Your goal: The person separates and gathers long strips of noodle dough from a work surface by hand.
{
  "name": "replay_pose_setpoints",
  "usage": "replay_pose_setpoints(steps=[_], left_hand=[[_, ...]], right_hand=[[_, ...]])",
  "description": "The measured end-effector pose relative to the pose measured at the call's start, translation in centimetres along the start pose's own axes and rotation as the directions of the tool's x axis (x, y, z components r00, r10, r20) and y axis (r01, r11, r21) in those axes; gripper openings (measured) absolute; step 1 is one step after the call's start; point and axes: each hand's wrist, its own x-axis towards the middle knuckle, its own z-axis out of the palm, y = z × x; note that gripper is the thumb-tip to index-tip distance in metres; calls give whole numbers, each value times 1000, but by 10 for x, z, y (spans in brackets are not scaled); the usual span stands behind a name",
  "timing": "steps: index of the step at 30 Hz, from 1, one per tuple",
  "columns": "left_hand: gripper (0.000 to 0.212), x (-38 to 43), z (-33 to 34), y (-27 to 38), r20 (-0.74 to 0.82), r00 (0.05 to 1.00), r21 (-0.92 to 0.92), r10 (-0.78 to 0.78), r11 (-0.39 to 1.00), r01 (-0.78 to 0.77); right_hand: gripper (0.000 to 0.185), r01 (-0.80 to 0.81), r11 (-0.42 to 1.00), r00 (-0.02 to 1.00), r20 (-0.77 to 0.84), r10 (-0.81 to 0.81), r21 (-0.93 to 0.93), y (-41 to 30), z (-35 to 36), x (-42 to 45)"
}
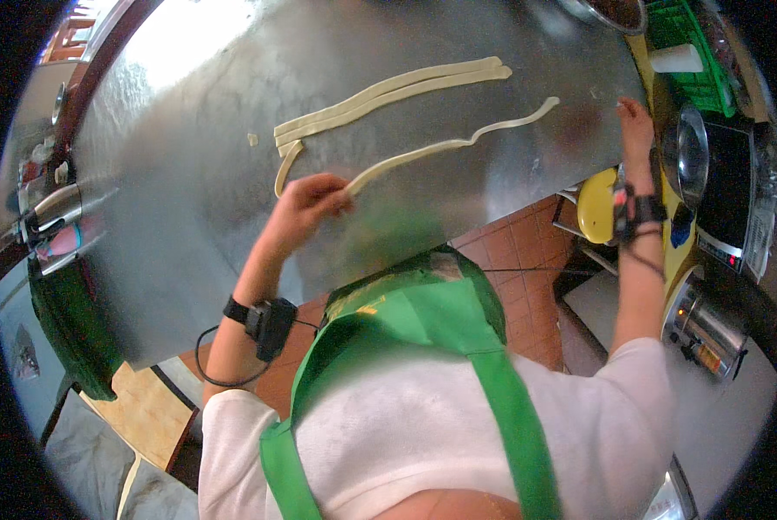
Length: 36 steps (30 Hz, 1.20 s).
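Observation:
My left hand (pixel 314 198) pinches a long, thin strip of pale dough (pixel 421 153) over the metal worktop (pixel 187 253). From the fingers the strip runs to the upper right with a slight kink. On the other side of that hand, a short curved length of dough (pixel 284 170) reaches up to the end of two flat dough strips (pixel 388 94), which lie side by side. My right hand (pixel 634 123) is apart from the dough, near the worktop's right edge. Its fingers are curled and blurred, so whether they hold anything is unclear.
A small dough scrap (pixel 253 139) lies left of the strips. To the right are a metal bowl (pixel 692 146), a green crate (pixel 694 58) and a yellow stool seat (pixel 598 207). A metal container (pixel 57 205) stands at far left. Another metal bowl (pixel 612 13) sits at upper right.

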Motion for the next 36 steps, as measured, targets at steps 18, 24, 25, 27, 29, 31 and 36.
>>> replay_pose_setpoints(steps=[18, 24, 25, 27, 29, 31, 36], left_hand=[[16, -12, -33, -9, 203, 972, 85, 116, 987, -136], [17, -22, -69, -27, 136, 984, 65, 118, 990, -128], [17, -25, -74, -26, 131, 984, 63, 119, 990, -128], [17, -29, -84, -21, 139, 990, 101, 32, 994, -46], [17, -30, -92, -24, 135, 991, 161, 9, 987, -31], [17, -33, -97, -24, 135, 991, 176, 5, 984, -29], [17, -37, -112, -37, 118, 992, 73, 37, 996, -46]], right_hand=[[25, -603, -501, 786, 570, -238, 621, -336, -52, -157], [23, -325, -390, 912, 395, 114, 862, -273, -80, -102], [23, -327, -389, 912, 395, 109, 861, -258, -80, -94], [27, -267, -525, 952, 306, -13, 808, -228, -84, -80], [28, -271, -498, 957, 288, -44, 824, -208, -98, -66], [27, -358, -560, 918, 173, -355, 747, -193, -106, -47], [21, -273, -473, 913, 381, 147, 837, -174, -112, -27]])
